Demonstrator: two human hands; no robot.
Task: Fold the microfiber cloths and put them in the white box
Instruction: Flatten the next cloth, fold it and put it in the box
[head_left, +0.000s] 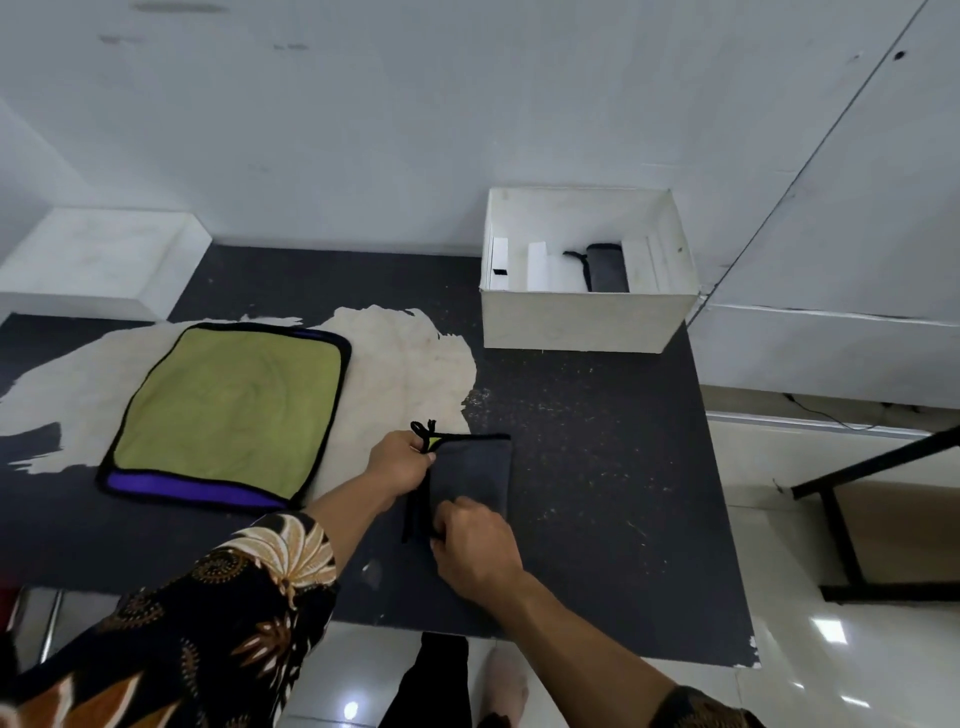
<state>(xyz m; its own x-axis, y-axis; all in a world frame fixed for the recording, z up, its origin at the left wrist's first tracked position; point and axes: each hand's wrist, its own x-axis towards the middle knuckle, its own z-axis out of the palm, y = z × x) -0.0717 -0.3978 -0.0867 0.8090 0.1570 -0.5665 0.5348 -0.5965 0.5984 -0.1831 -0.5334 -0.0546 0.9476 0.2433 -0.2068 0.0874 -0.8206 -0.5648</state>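
Between the left hand (397, 460) and the right hand (475, 540), a folded grey cloth (470, 467) lies on the dark table (597, 441).
Left of the left hand, a green cloth (228, 410) lies flat over a purple cloth (182, 486); the left hand pinches the grey cloth's far left corner, the right hand curls its fingers onto its near edge, and beyond the right hand, well apart, the white box (582, 322) holds a second grey cloth (605, 267).
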